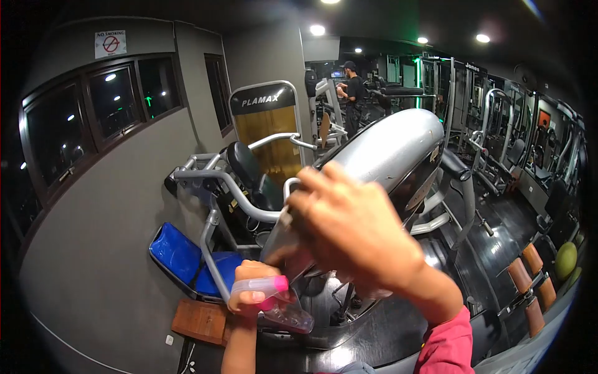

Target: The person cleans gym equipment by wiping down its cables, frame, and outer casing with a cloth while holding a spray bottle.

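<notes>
My left hand (250, 287) is closed around a clear spray bottle (293, 316) with a pink and translucent head, low in the middle of the view. My right hand (349, 224) is raised in front of the silver-grey machine housing (392, 146), wrist bent and fingers curled. Motion blurs its fingers, and what they hold, if anything, cannot be made out. The housing slopes from upper right down to lower left, partly hidden behind my right hand.
A machine marked PLAMAX (265, 124) and a blue padded seat (176, 252) stand at the left by the wall. A wooden box (199, 321) lies below. Another person (353, 96) in dark clothes stands farther back. Gym machines line the right side.
</notes>
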The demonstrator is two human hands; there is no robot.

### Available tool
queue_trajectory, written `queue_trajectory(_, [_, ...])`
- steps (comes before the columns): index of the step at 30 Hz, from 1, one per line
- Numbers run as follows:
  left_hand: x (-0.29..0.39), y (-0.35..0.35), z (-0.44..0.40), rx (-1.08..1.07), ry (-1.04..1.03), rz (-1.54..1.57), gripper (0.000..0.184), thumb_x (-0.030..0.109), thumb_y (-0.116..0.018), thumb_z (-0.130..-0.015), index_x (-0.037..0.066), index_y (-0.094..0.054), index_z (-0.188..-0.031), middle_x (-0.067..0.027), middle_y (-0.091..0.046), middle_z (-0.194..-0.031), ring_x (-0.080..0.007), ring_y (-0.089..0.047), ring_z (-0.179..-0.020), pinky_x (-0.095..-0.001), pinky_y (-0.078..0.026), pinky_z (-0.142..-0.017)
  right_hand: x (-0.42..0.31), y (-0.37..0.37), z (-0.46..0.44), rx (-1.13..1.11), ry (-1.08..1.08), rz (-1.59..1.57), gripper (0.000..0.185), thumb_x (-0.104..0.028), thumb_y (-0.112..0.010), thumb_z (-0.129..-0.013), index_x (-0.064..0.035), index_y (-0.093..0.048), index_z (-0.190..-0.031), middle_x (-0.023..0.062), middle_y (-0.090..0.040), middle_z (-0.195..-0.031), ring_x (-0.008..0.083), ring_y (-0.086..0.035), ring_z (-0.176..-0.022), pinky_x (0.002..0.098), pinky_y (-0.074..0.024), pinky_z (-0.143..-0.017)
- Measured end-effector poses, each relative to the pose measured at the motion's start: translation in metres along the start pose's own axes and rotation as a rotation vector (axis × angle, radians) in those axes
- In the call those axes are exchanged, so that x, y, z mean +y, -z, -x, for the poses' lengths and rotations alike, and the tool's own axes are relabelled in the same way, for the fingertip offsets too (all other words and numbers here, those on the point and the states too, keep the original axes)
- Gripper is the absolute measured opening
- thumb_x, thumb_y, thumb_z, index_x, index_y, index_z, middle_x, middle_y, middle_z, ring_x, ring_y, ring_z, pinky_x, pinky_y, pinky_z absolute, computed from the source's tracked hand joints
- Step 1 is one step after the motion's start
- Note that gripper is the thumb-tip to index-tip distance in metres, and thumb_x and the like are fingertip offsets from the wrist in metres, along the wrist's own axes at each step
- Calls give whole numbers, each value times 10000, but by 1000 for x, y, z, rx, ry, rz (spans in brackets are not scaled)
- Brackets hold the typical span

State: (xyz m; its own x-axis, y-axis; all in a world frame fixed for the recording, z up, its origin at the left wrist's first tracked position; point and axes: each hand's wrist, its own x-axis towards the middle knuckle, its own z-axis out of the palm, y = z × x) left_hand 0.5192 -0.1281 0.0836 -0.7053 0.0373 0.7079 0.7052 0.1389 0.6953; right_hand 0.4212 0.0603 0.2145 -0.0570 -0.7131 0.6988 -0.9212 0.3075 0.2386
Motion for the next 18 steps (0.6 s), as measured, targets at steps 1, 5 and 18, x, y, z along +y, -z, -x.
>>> queue_trajectory(1, [-3, -2, 1, 3, -1, 66, 511, 412, -536, -659, -84, -654, -684, -203, -669, -656, -250, -627, -463, -309, -512, -440, 12, 8, -3, 17, -48, 41, 334, -236, -825, -559, -49, -679, -794, 85, -580, -1000, 249, -591, -972, 342, -571, -684])
queue_trajectory(5, [-2, -9, 0, 67, 13, 153, 478, 377, -551, -626, -95, -629, -632, -217, -641, -603, -286, -626, -457, -337, -523, -423, 16, 16, -14, -23, -163, 130, 173, -158, -726, -684, -51, -689, -816, 85, -586, -989, 242, -591, -968, 325, -566, -704])
queue_trajectory(18, [-7, -3, 28, 45, 26, 145, 518, 411, -534, -676, -90, -667, -688, -201, -677, -662, -232, -624, -472, -297, -509, -461, -8, -4, 39, 138, -105, 11, 434, -171, -718, -692, -181, -637, -1119, 8, -517, -976, 183, -546, -902, 281, -536, -522])
